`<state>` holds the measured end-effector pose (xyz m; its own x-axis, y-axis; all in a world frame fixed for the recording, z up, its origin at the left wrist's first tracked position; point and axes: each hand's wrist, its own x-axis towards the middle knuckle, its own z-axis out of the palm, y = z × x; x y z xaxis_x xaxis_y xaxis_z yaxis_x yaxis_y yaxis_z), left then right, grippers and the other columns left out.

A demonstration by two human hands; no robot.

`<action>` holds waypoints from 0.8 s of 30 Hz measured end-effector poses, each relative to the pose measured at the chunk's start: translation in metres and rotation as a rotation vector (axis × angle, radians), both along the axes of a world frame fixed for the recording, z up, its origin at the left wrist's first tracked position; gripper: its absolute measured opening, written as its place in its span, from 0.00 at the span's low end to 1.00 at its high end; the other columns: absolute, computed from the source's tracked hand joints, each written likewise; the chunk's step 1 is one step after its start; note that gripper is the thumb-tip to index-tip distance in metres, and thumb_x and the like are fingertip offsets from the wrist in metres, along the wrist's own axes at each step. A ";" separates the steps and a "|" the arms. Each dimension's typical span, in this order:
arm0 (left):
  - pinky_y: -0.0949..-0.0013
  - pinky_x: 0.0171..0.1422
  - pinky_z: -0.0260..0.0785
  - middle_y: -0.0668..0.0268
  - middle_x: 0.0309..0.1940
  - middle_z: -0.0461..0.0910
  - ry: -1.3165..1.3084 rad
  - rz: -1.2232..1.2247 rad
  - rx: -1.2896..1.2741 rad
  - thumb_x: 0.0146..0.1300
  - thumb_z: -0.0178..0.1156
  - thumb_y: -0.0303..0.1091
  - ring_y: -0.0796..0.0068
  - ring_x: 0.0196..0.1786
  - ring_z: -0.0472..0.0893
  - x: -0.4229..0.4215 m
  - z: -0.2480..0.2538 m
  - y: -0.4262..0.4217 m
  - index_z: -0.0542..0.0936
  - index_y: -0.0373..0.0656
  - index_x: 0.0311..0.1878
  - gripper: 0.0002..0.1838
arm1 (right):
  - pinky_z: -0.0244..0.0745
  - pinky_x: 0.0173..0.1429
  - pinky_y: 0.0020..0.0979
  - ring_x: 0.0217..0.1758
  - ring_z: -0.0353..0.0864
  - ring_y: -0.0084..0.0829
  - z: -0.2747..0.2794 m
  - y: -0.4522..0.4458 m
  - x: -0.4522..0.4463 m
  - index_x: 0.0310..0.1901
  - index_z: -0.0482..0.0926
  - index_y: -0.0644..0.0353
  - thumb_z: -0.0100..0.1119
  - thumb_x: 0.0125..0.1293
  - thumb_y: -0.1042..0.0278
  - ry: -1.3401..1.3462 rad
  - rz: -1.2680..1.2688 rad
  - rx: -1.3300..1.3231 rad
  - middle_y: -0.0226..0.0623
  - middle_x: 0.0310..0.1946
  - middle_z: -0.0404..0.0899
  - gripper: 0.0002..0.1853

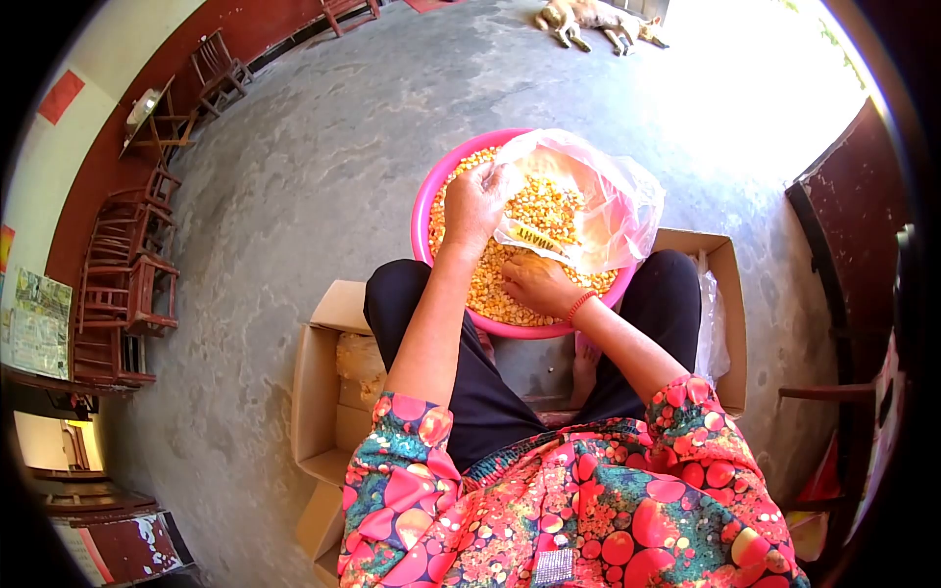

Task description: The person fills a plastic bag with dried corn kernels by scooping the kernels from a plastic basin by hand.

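A pink basin (423, 211) full of loose yellow corn kernels (487, 292) sits between my knees. Inside it, a clear plastic bag (627, 201) with a yellow printed strip stands with its mouth open, kernels showing within. My left hand (477, 201) pinches the bag's rim on the left side. Low in the basin, just below the printed strip, my right hand (541, 282) is curled down among the kernels, a red bracelet on its wrist. Its fingertips are partly hidden by the corn.
Cardboard boxes stand on both sides of my legs, the left box (316, 392) holding a filled bag and the right box (727, 294) holding clear plastic. Wooden chairs (132, 265) line the left wall. A dog (598, 18) lies on the concrete floor by the bright doorway.
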<state>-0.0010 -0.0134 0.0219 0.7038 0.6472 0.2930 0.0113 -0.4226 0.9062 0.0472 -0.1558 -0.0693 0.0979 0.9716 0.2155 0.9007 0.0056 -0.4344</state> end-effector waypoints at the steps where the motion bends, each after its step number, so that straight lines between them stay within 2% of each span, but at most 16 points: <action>1: 0.75 0.32 0.69 0.71 0.26 0.80 -0.003 -0.003 -0.004 0.64 0.56 0.36 0.85 0.28 0.75 0.000 0.000 0.000 0.80 0.32 0.41 0.14 | 0.71 0.42 0.43 0.39 0.77 0.44 0.001 0.000 0.001 0.33 0.73 0.62 0.50 0.61 0.63 -0.006 0.006 -0.036 0.45 0.33 0.75 0.10; 5: 0.75 0.33 0.70 0.70 0.26 0.80 0.004 0.007 -0.001 0.65 0.56 0.36 0.85 0.28 0.76 0.000 -0.001 0.001 0.80 0.31 0.41 0.14 | 0.71 0.41 0.43 0.38 0.77 0.45 0.008 0.001 0.002 0.33 0.72 0.63 0.50 0.62 0.62 0.022 0.015 -0.082 0.45 0.32 0.75 0.11; 7: 0.75 0.33 0.70 0.69 0.27 0.80 0.011 0.006 0.005 0.65 0.56 0.36 0.85 0.28 0.76 0.000 0.000 0.000 0.80 0.31 0.41 0.14 | 0.71 0.39 0.42 0.35 0.77 0.43 0.015 0.002 0.000 0.35 0.72 0.62 0.48 0.63 0.61 0.224 -0.170 -0.123 0.43 0.31 0.76 0.11; 8: 0.75 0.33 0.70 0.69 0.27 0.80 0.019 0.007 0.011 0.65 0.56 0.36 0.85 0.28 0.76 -0.001 0.001 0.000 0.80 0.31 0.41 0.14 | 0.71 0.39 0.42 0.35 0.77 0.43 0.012 0.004 0.000 0.35 0.72 0.62 0.48 0.63 0.61 0.225 -0.171 -0.123 0.43 0.31 0.76 0.11; 9: 0.75 0.33 0.70 0.69 0.27 0.80 0.019 0.005 0.011 0.65 0.56 0.36 0.85 0.28 0.76 0.000 0.000 0.000 0.80 0.31 0.41 0.14 | 0.71 0.37 0.40 0.32 0.77 0.42 0.007 0.007 0.001 0.37 0.74 0.63 0.47 0.66 0.60 0.173 -0.155 0.195 0.42 0.28 0.76 0.14; 11: 0.75 0.33 0.70 0.68 0.27 0.80 0.001 0.002 0.005 0.65 0.56 0.36 0.84 0.28 0.76 0.001 -0.002 0.000 0.80 0.31 0.41 0.14 | 0.70 0.35 0.39 0.29 0.77 0.41 -0.009 0.013 0.008 0.40 0.76 0.64 0.46 0.68 0.58 0.117 -0.139 0.512 0.42 0.25 0.76 0.16; 13: 0.75 0.33 0.70 0.68 0.27 0.80 0.020 0.002 0.013 0.65 0.56 0.36 0.84 0.28 0.76 0.001 -0.001 -0.001 0.80 0.31 0.41 0.14 | 0.68 0.30 0.31 0.26 0.74 0.29 -0.024 0.021 0.020 0.44 0.77 0.61 0.45 0.69 0.58 0.474 -0.346 0.087 0.31 0.23 0.73 0.16; 14: 0.75 0.33 0.70 0.68 0.27 0.80 0.039 0.003 0.021 0.65 0.56 0.36 0.84 0.28 0.77 0.000 0.001 -0.001 0.80 0.32 0.41 0.14 | 0.59 0.22 0.23 0.19 0.64 0.17 0.006 0.019 0.010 0.43 0.76 0.61 0.44 0.70 0.59 0.917 -0.475 0.015 0.23 0.20 0.66 0.15; 15: 0.75 0.33 0.70 0.68 0.27 0.80 0.039 0.003 0.021 0.65 0.56 0.36 0.84 0.28 0.77 -0.001 0.002 -0.002 0.80 0.32 0.41 0.14 | 0.59 0.22 0.23 0.19 0.64 0.17 0.014 0.016 0.008 0.43 0.76 0.61 0.44 0.70 0.59 0.917 -0.475 0.015 0.23 0.20 0.66 0.15; 17: 0.75 0.33 0.71 0.68 0.27 0.81 0.069 0.009 0.057 0.65 0.56 0.37 0.84 0.29 0.77 -0.002 0.003 -0.001 0.80 0.32 0.41 0.15 | 0.50 0.18 0.22 0.15 0.54 0.17 0.022 0.013 0.007 0.38 0.73 0.57 0.42 0.70 0.57 1.594 -0.396 -0.104 0.23 0.17 0.58 0.14; 18: 0.75 0.33 0.71 0.68 0.27 0.81 0.068 0.009 0.057 0.65 0.56 0.37 0.84 0.29 0.77 -0.001 0.002 -0.001 0.80 0.32 0.41 0.15 | 0.50 0.18 0.22 0.15 0.54 0.17 0.019 0.012 0.008 0.38 0.73 0.57 0.42 0.70 0.57 1.594 -0.396 -0.103 0.23 0.17 0.58 0.14; 20: 0.75 0.34 0.71 0.68 0.28 0.80 0.047 -0.003 0.026 0.65 0.56 0.37 0.84 0.29 0.77 0.000 0.000 0.001 0.80 0.32 0.41 0.15 | 0.43 0.18 0.19 0.14 0.49 0.12 0.017 0.012 0.007 0.34 0.71 0.53 0.42 0.71 0.57 1.855 -0.329 -0.157 0.18 0.17 0.55 0.12; 21: 0.75 0.34 0.71 0.68 0.28 0.80 0.047 -0.002 0.025 0.65 0.56 0.37 0.84 0.29 0.77 0.000 -0.001 0.001 0.80 0.32 0.41 0.15 | 0.43 0.18 0.19 0.14 0.49 0.12 0.016 0.011 0.007 0.34 0.71 0.53 0.42 0.71 0.57 1.855 -0.329 -0.157 0.18 0.17 0.55 0.12; 24: 0.75 0.34 0.72 0.68 0.28 0.80 0.035 -0.014 0.002 0.65 0.56 0.38 0.84 0.29 0.77 -0.001 0.003 -0.001 0.79 0.32 0.42 0.15 | 0.41 0.17 0.19 0.13 0.47 0.12 0.063 0.002 -0.006 0.32 0.70 0.52 0.45 0.71 0.57 1.777 -0.146 -0.283 0.17 0.15 0.54 0.11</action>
<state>-0.0018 -0.0141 0.0248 0.7229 0.6363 0.2693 0.0372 -0.4250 0.9044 0.0413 -0.1535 -0.0065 0.0811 0.9198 -0.3839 -0.6050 -0.2607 -0.7523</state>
